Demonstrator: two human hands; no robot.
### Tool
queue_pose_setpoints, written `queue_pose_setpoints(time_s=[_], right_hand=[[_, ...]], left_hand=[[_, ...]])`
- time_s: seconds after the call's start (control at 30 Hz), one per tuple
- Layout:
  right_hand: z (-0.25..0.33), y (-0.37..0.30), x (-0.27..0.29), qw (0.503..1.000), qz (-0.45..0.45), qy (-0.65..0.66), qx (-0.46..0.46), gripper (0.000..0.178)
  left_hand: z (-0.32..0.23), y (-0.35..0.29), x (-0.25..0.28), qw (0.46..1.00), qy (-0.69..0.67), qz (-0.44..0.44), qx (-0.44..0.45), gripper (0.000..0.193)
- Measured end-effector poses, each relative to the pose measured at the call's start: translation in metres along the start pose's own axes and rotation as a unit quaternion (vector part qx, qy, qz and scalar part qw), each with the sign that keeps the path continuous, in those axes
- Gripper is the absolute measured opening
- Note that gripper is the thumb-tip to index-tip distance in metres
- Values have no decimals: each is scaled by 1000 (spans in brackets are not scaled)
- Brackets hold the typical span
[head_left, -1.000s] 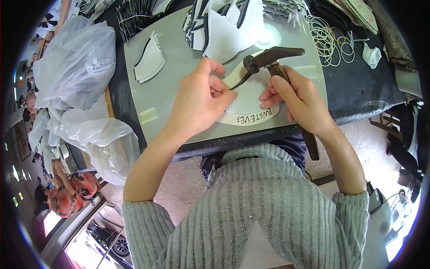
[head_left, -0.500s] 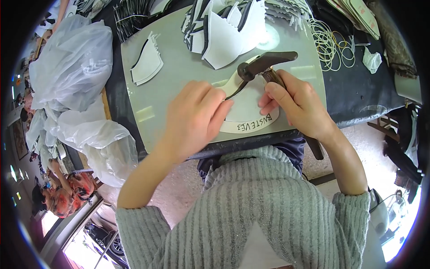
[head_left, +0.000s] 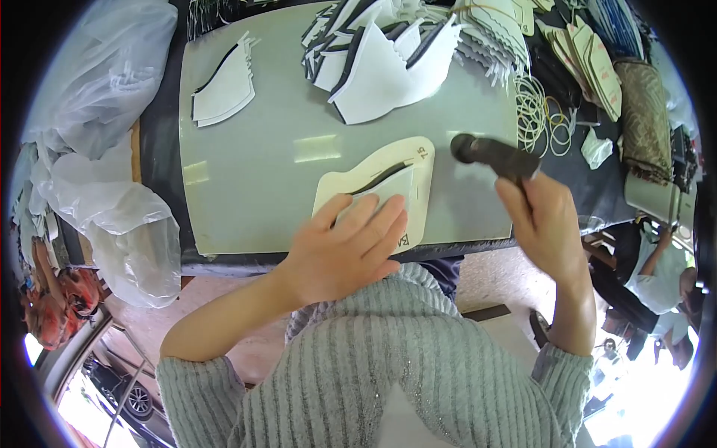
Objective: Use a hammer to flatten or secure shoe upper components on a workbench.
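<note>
Near the front edge of the grey-green board point(head_left: 258, 179) lies a cream card template point(head_left: 420, 175). On it rests a white shoe-upper-like piece point(head_left: 397, 187) with a black curved edge. My left hand point(head_left: 340, 250) lies over that piece, fingers stretched out and slightly apart, hiding its lower part. To the right of the template, my right hand point(head_left: 549, 228) is wrapped round the handle of a dark-headed hammer point(head_left: 497, 154), which is held apart from the template. Farther up the board sits a large pile of similar white pieces point(head_left: 385, 86); a small stack of them point(head_left: 224, 86) lies at the far left.
Clear plastic bags point(head_left: 97, 82) bulge along the left side. On the right are coiled pale cords point(head_left: 532, 112), a crumpled white scrap point(head_left: 596, 148), cream card templates point(head_left: 590, 63) and a patterned brown roll point(head_left: 644, 119). Other people are at the left and right rims.
The hammer has moved right, away from the template, in my right hand. My left hand has gone from curled at the template's left to flat on the piece. The whole view has shifted.
</note>
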State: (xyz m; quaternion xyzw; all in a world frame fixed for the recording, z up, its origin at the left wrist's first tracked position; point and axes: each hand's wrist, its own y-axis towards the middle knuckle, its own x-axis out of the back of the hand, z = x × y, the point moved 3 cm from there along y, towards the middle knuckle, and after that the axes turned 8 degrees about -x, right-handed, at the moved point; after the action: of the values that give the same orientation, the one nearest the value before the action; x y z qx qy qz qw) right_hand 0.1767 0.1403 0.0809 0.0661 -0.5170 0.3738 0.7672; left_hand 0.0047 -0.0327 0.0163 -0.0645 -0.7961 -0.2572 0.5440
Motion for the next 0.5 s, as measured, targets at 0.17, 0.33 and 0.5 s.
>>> queue_pose_setpoints(time_s=[0.17, 0.33, 0.5], right_hand=[[28, -6, -15, 991, -38, -56, 116, 21], [30, -2, -36, 982, 20, -162, 96, 27], [21, 2, -32, 985, 22, -138, 96, 26]], left_hand=[[2, 11, -5, 999, -12, -30, 19, 34], [24, 20, -4, 968, -42, -148, 196, 33], [22, 30, -9, 963, -26, -161, 213, 27]])
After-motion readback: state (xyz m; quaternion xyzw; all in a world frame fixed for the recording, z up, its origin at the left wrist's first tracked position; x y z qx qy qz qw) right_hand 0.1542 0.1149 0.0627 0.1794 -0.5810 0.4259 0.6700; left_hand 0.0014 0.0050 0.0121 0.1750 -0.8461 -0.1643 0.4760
